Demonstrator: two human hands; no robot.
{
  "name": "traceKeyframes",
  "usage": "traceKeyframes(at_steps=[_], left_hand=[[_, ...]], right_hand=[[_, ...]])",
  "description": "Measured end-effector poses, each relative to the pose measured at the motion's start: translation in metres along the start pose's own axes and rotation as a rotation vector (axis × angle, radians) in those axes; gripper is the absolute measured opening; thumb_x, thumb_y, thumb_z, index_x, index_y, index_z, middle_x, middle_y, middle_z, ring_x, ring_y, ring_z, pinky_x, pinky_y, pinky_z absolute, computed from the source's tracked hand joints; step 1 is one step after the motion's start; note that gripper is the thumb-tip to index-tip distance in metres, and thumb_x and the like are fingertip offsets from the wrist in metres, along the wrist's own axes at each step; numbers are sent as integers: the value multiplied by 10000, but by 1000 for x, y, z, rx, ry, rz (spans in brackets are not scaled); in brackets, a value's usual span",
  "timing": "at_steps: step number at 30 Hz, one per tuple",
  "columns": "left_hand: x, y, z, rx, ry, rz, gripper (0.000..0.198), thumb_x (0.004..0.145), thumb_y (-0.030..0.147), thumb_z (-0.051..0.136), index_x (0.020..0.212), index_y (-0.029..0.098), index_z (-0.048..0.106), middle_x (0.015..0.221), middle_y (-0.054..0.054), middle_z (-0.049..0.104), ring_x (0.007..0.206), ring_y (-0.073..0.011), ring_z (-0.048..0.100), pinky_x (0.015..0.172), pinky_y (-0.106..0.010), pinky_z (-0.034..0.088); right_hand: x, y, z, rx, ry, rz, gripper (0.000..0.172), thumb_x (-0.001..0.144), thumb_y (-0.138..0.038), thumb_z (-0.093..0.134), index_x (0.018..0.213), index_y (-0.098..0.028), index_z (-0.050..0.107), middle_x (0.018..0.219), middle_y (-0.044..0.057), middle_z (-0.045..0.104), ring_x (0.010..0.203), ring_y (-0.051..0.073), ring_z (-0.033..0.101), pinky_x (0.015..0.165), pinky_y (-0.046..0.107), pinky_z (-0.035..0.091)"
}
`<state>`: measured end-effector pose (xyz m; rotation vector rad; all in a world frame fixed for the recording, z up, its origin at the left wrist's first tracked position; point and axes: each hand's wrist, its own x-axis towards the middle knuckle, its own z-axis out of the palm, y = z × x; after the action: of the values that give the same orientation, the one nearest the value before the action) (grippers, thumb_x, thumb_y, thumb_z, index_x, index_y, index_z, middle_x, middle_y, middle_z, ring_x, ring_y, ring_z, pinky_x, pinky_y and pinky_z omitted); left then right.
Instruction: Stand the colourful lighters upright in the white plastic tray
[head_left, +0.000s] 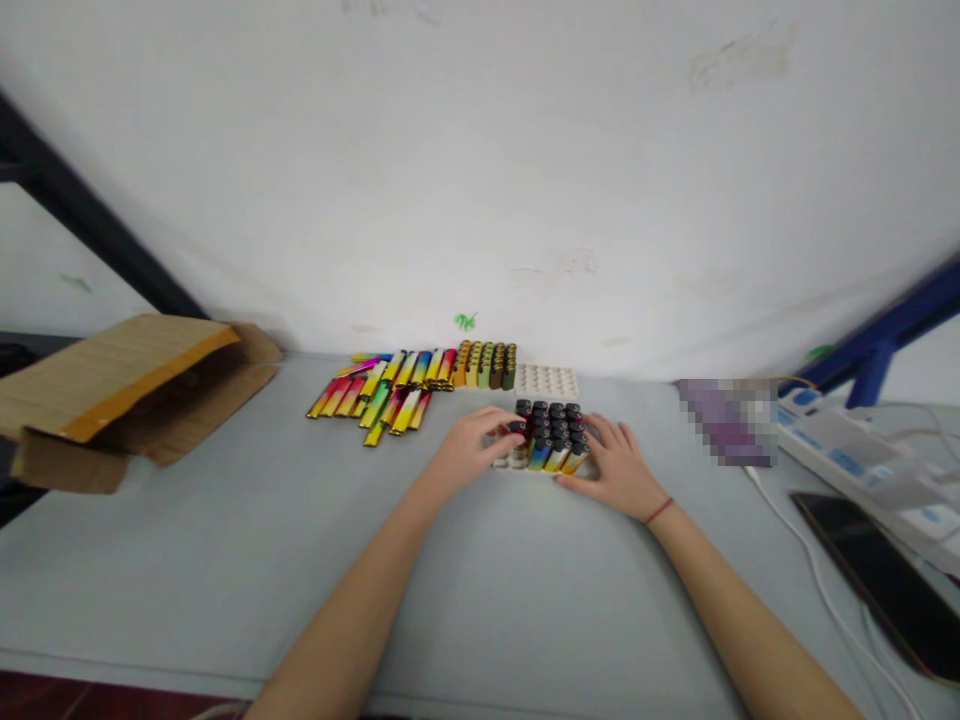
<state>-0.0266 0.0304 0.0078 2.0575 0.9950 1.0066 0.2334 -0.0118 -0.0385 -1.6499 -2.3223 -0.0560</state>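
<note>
The left hand has its grip nearly closed, thumb and fingers pinching a black-topped lighter at the left of a white tray. The right hand has its grip spread open, against the right side of the upright black-topped lighters in that tray. Gold-topped lighters stand at the far side of the surface; colourful loose lighters lie left.
</note>
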Motion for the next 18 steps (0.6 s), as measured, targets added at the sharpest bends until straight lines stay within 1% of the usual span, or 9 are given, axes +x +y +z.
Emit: traceKeyframes(at_steps=[3,7,8,9,11,13,14,16,18], left_hand=[[-2,-1,2,48,9,18,304,829,334,624,1117,239,643,1027,-52,693,851,-167,655,861,-310,504],[-3,3,-1,182,-38,102,231,880,335,555,1070,238,643,1050,-57,672,916,-175,632,897,-310,474],[-2,5,-3,231,-27,107,236,890,338,539,1075,234,644,1049,-61,671,913,-178,628,892,-310,470],[-1,6,-7,293,8,91,249,899,335,522,1088,229,643,1038,-66,675,909,-185,625,888,-315,465],[0,7,-17,462,136,-7,274,913,314,483,1105,205,644,1008,-82,686,927,-214,617,898,-344,447],[0,5,-31,664,282,-181,293,913,274,451,1103,178,651,1013,-109,689,985,-259,597,918,-389,425],[0,3,-37,759,332,-284,303,906,264,446,1104,168,654,1038,-125,684,1014,-285,584,914,-413,420],[-2,-1,-49,898,370,-475,324,891,292,459,1111,159,655,1092,-151,667,1052,-333,561,877,-448,430],[-5,-7,-57,949,358,-601,344,881,353,477,1105,166,659,1119,-161,656,1069,-359,550,845,-470,441]], right_hand=[[0,-1,0,3,5,1,793,796,-754,453,1327,-169,508,1412,199,463,1339,357,362,1093,605,219],[0,0,0,0,5,-5,798,792,-752,461,1324,-160,514,1410,204,464,1340,361,357,1088,604,226],[0,0,0,-2,4,-5,801,792,-751,463,1322,-154,516,1409,205,464,1340,360,357,1089,600,228],[0,0,0,-5,2,-4,802,792,-750,464,1319,-148,518,1409,205,464,1339,359,358,1090,596,230],[0,0,0,-7,1,-2,798,794,-749,464,1311,-144,525,1407,205,466,1337,357,361,1090,590,234],[0,-1,-1,-6,1,-1,790,793,-749,467,1303,-149,532,1403,202,471,1335,355,364,1088,587,238],[0,-1,-1,-5,2,-1,789,791,-749,470,1299,-149,535,1401,202,473,1334,355,365,1087,586,240],[0,-1,-2,-5,0,-2,790,789,-748,475,1294,-144,539,1397,205,476,1331,357,368,1087,584,241],[0,-1,-2,-7,-1,-2,789,788,-742,485,1292,-139,541,1397,208,476,1331,359,370,1091,582,237]])
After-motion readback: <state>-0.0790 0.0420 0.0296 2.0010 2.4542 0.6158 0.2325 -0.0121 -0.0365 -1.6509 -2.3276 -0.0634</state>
